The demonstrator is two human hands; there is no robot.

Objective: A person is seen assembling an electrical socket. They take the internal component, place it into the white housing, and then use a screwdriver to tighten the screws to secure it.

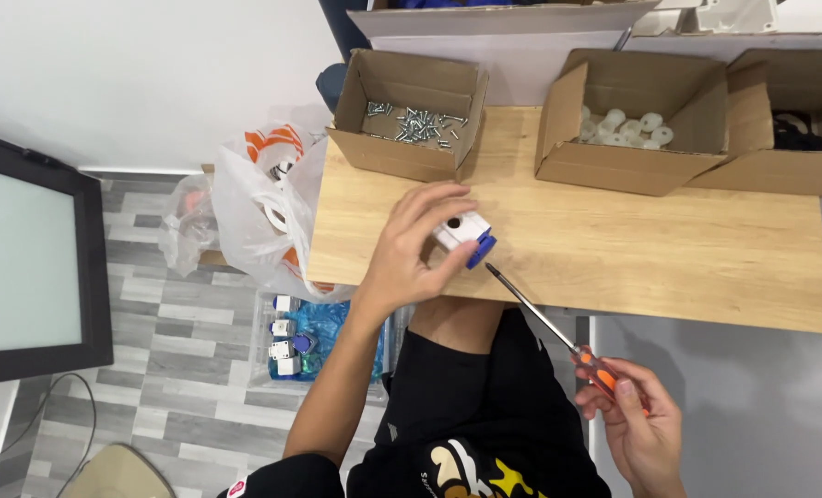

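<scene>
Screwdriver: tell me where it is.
In the head view, the screwdriver sits lower right in the right hand, tip nearly at the white-and-blue part.

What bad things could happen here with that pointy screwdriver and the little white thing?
The screwdriver tip sits very near the left hand gripping the small white and blue part, so a slip might poke a finger. The right hand holds only the far end of the handle, so aim may wobble. The part is held near the wooden table edge; if dropped, it could fall to the floor.
</scene>
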